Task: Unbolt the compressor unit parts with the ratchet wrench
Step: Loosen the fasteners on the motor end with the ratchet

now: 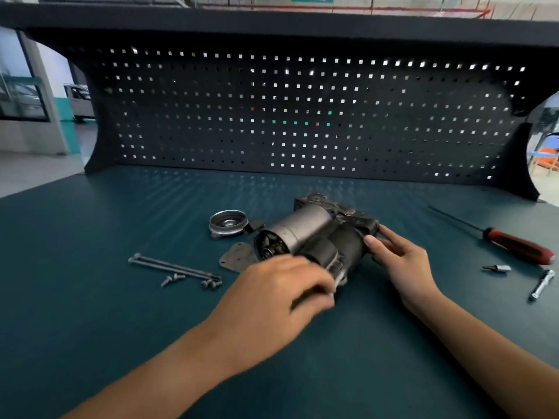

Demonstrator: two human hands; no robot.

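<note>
The grey compressor unit (305,228) lies on its side in the middle of the green bench, open end toward the left. My right hand (396,261) rests against its right side with straight fingers and steadies it. My left hand (284,291) is blurred at the unit's near end, fingers curled around a small part there; what it pinches is hidden. A removed round end cap (227,226) and a flat plate (236,257) lie just left of the unit. Two long bolts (175,269) and loose screws (172,279) lie further left.
A red-handled tool (514,244) lies at the right, with a small bit (499,268) and a chrome socket extension (543,284) near it. A black pegboard (302,116) closes the back of the bench (90,297).
</note>
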